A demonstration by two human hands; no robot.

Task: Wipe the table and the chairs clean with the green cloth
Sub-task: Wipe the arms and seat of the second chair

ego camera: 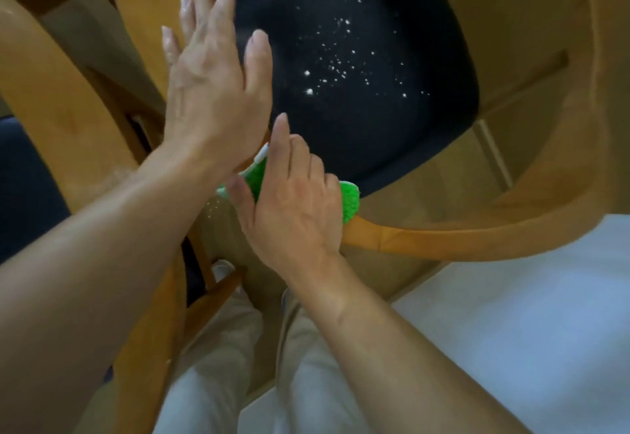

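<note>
Head view: right hand (289, 202) grips green cloth (349, 203) on chair rail (426, 239), left hand (211, 82) flat, released; chair step; next, crumbs (337, 69) at 1 o'clock on seat (392, 147) likely need sweeping

A pale wooden floor (453, 174) lies below. A second wooden chair (51, 99) with a dark seat stands at the left.
</note>
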